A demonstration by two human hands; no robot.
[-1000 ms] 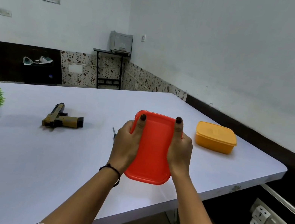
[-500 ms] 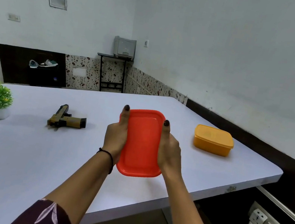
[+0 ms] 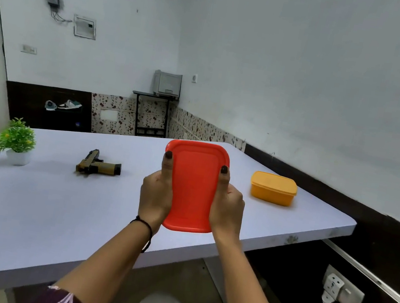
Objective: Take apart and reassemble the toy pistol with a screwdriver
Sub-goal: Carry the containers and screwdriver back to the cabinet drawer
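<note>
1. Both my hands are busy with a flat red-orange plastic container (image 3: 192,187) with rounded corners. It is a lid or a shallow box, I cannot tell which.
2. My left hand (image 3: 157,192) grips its left edge and my right hand (image 3: 227,207) its right edge, thumbs lying up the face turned to me and fingers curled behind. I hold it tilted up, above the near part of the pale lilac table (image 3: 24,200).
3. The tan-and-black plastic toy pistol (image 3: 98,166) lies on its side on the table, left of my left hand and apart from it. It looks whole, with no loose parts around it.
4. I judge the task barely begun: no screw is out, nothing is opened, and all of the dismantling and rebuilding is left.
5. I see no screwdriver in this view, so I would still have to find it.
6. A yellow lidded plastic box (image 3: 273,188) sits closed on the table to my right.
7. Against a second ago, I still hold the red-orange container in the same two-handed grip, but my thumb tips sit a little further below its far edge.
8. The toy pistol and the yellow box have not moved on the table.
</note>
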